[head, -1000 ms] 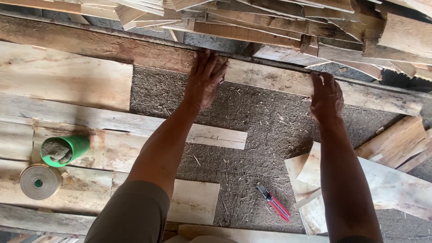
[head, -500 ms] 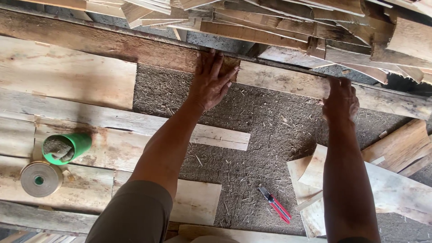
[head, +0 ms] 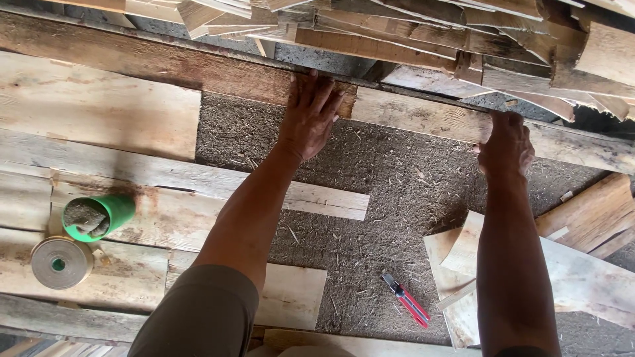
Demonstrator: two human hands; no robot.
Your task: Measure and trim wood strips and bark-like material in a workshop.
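Here my left hand [head: 311,116] lies flat, palm down and fingers spread, on a long plank [head: 410,116] that runs across the far side of the floor; its grip is released, merely pressing the wood. My right hand [head: 508,147] is further along the same plank toward the right, fingers curled over its near edge, so that grip is clenched on the plank. The plank slopes slightly down to the right and passes under a heap of thin wood strips [head: 423,33] piled along the far edge.

Below my hands the floor [head: 370,198] is bare, covered in coarse brown fibre and chips. On the left, wide pale boards [head: 99,112] lie side by side, and a narrower board [head: 331,201] reaches from them toward the middle, passing under my left forearm. On those boards, near the left edge, a green cup [head: 99,217] lies tipped on its side with something grey in it, and just below it, close beside, sits a tape roll [head: 61,262] lying flat.

Between my forearms, toward the near edge, a red cutter [head: 405,299] lies on the fibre, well apart from both hands. At the right, under my right forearm, some curled veneer sheets [head: 582,277] overlap one another, with a brown block [head: 589,211] beyond them at the right edge.
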